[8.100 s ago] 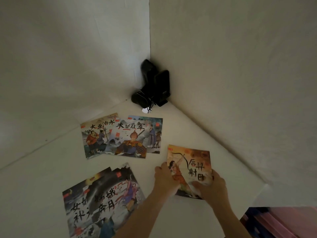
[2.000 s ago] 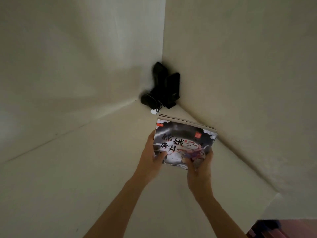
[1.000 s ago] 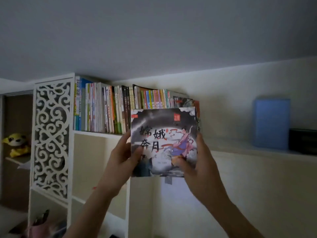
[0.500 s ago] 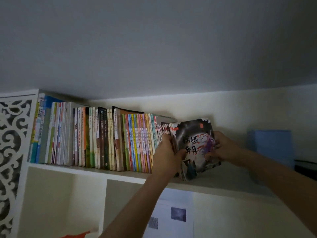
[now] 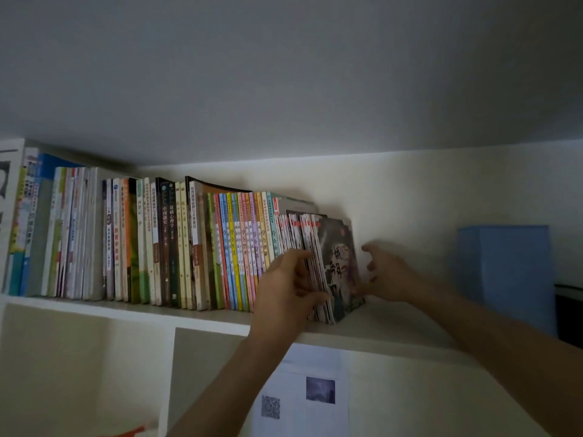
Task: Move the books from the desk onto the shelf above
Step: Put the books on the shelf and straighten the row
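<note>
thin picture books [image 5: 339,266] upright at the row's right end on the shelf [image 5: 378,329] — left hand [image 5: 288,291] grips their spines, right hand [image 5: 386,272] loosely open just beside.

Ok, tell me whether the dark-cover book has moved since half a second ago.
Yes. The book has swung upright against the row of books, no longer leaning out towards the blue box.

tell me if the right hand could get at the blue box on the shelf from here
Probably yes: the right hand hovers open just beside the dark-covered book, and only bare shelf lies between it and the blue box.
</note>
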### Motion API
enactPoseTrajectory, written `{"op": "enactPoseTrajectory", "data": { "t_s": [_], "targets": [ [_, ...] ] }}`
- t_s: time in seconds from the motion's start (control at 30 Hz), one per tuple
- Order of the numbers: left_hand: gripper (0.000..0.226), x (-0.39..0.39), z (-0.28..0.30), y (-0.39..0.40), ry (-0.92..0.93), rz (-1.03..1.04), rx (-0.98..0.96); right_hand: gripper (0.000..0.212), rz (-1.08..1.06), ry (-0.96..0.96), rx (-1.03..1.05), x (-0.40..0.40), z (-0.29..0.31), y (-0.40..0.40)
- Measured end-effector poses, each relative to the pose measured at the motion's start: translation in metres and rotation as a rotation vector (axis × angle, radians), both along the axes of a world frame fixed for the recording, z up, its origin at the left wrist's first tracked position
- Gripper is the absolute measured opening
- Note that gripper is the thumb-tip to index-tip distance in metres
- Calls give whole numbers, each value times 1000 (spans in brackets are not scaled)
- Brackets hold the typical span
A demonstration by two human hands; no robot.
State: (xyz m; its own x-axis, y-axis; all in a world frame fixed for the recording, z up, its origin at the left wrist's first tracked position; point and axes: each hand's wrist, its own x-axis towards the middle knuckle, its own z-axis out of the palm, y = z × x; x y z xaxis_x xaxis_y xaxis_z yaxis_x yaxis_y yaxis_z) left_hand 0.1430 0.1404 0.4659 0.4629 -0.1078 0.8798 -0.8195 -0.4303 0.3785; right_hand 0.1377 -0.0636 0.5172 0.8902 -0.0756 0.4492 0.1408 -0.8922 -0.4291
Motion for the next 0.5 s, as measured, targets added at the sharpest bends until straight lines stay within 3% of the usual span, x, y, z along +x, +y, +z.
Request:
{"op": "enactPoseTrajectory", "data": {
  "t_s": [0.1,0.17,0.27,0.37,0.5],
  "targets": [
    [84,5,6,4,-46,73,31,75,323,177,117,-23,-4,7],
    [101,12,11,7,-99,128,63,78,478,301,201,-28,-11,9],
    [120,20,16,9,-87,185,83,114,390,253,127,-9,-18,10],
    [131,23,15,12,-24,185,76,134,295,245,30,1,-15,15],
    [128,27,28,27,-71,112,123,125,360,134,17,-6,2,21]
  ]
}}
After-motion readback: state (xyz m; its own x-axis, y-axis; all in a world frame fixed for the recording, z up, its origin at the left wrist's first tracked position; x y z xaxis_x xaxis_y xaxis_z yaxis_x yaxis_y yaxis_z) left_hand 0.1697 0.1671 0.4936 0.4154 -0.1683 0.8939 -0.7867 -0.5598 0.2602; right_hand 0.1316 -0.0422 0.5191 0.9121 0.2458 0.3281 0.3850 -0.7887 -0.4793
